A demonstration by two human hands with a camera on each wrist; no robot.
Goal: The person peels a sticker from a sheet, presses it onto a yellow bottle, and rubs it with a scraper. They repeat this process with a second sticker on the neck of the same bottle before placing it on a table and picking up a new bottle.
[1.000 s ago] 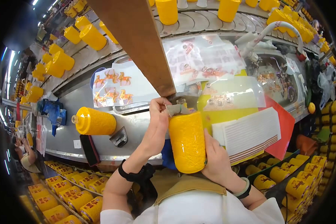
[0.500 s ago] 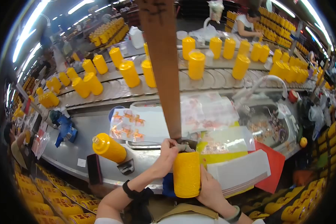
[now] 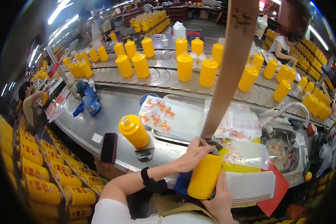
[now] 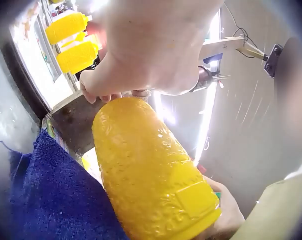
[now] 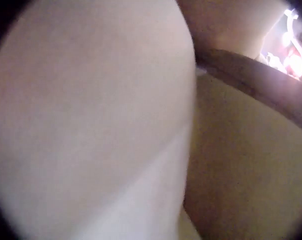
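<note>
A yellow bottle with a crinkled, embossed surface [image 3: 205, 177] is held aslant in front of the person's body. My right hand [image 3: 219, 199] grips it low on its side, fingers partly hidden behind it. At the bottle's top, my left hand [image 3: 196, 151] pinches a small grey cloth [image 3: 214, 149] against the neck. From the left wrist, the embossed bottle [image 4: 146, 165] fills the middle, its neck partly covered by the left hand [image 4: 146, 50]. The right wrist view shows mostly bare skin and clothing up close.
Left of the hands stand another yellow bottle [image 3: 133, 131] and a phone [image 3: 108, 148]. A sheet of orange horse decals [image 3: 186, 125] lies behind a wooden post [image 3: 227, 74]. A blue towel [image 4: 56, 195] hangs beside the bottle. Rightward are papers [image 3: 250, 184] and a sink [image 3: 302, 149].
The head view has swung up and to the left, bringing more of the conveyor and room into sight. Both hands keep their hold at the bottle's neck and lower side.
</note>
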